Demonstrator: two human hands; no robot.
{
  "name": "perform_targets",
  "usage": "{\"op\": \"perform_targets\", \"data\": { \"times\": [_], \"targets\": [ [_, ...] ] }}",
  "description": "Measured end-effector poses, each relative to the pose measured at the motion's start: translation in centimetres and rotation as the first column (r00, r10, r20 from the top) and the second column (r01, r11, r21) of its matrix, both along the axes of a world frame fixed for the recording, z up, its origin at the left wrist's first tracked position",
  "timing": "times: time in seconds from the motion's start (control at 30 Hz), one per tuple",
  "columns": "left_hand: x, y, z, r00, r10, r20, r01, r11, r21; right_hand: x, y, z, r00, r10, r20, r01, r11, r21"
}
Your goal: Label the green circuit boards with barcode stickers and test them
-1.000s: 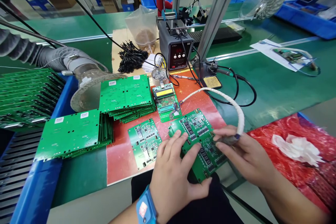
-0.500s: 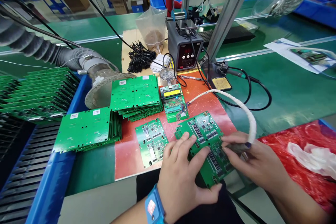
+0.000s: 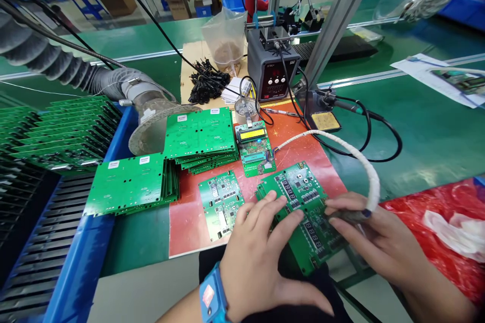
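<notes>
A green circuit board [image 3: 299, 181] with two four-digit displays sits tilted at the table's front edge, on top of at least one other board. Across its left side lies my left hand [image 3: 261, 247], fingers spread and thumb held away from the board's lower edge. My right hand [image 3: 375, 237] pinches a dark probe [image 3: 350, 215] against the board's right part; its tip is hidden by the fingers. A white-wrapped cable [image 3: 356, 154] runs from the probe to a small programmer board [image 3: 253, 149] with a yellow screen. Beside it lies another circuit board [image 3: 222, 204].
Two stacks of green boards [image 3: 199, 133] [image 3: 127, 184] stand left, by a blue crate [image 3: 81, 257] of upright boards and a fume duct [image 3: 151, 116]. Behind are a soldering station [image 3: 273, 68] and an iron in its stand [image 3: 326, 111]. Red plastic [image 3: 417, 227] lies at right.
My left thumb has swung away from the board's lower edge, down and to the right. The probe stays in my right hand at the board. The whole view has shifted slightly.
</notes>
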State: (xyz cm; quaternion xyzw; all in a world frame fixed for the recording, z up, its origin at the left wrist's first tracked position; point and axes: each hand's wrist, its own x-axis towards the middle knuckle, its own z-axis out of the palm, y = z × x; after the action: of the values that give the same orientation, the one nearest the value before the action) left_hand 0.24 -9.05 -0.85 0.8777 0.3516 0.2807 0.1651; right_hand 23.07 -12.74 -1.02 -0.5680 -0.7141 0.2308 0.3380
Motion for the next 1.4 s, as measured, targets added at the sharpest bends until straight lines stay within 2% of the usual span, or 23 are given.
{"op": "perform_targets", "data": {
  "times": [0.1, 0.23, 0.4, 0.53, 0.73, 0.9, 1.0, 1.1, 1.4],
  "targets": [
    [-0.1, 0.5, 0.0, 1.0, 0.023, -0.016, -0.023, 0.999, -0.03, 0.0, -0.1, -0.2, 1.0, -0.005, 0.009, 0.005, 1.0, 0.001],
    [0.2, 1.3, -0.3, 0.998, 0.05, 0.045, -0.048, 0.998, -0.032, 0.0, -0.2, -0.2, 1.0, -0.003, 0.007, 0.003, 1.0, 0.005],
    [0.2, 2.0, 0.1, 0.995, 0.078, 0.067, -0.072, 0.993, -0.088, 0.0, -0.1, -0.2, 1.0, -0.004, -0.003, 0.004, 1.0, -0.012],
    [0.3, 2.0, 0.2, 0.994, 0.089, 0.059, -0.085, 0.994, -0.061, 0.0, 0.0, -0.3, 1.0, -0.01, 0.0, 0.01, 1.0, -0.006],
    [0.6, 2.5, -0.5, 0.987, 0.153, 0.046, -0.151, 0.987, -0.051, 0.2, -0.2, -0.4, 1.0, -0.014, -0.008, 0.014, 1.0, -0.011],
    [-0.1, 3.4, -0.6, 0.968, 0.252, -0.002, -0.247, 0.95, -0.193, 0.2, -0.3, -0.3, 1.0, -0.002, -0.012, 0.002, 1.0, -0.001],
    [-0.3, 3.6, -0.6, 0.964, 0.264, 0.016, -0.243, 0.91, -0.337, 0.3, -0.2, -0.2, 1.0, 0.003, -0.008, -0.003, 1.0, -0.002],
    [-0.3, 3.6, -0.7, 0.964, 0.264, 0.025, -0.229, 0.875, -0.427, 0.3, -0.1, -0.3, 1.0, 0.006, -0.011, -0.006, 1.0, -0.015],
    [-0.2, 3.7, -0.7, 0.958, 0.286, 0.026, -0.231, 0.821, -0.522, 0.3, -0.1, -0.3, 1.0, -0.004, -0.012, 0.004, 1.0, -0.016]
  ]
}}
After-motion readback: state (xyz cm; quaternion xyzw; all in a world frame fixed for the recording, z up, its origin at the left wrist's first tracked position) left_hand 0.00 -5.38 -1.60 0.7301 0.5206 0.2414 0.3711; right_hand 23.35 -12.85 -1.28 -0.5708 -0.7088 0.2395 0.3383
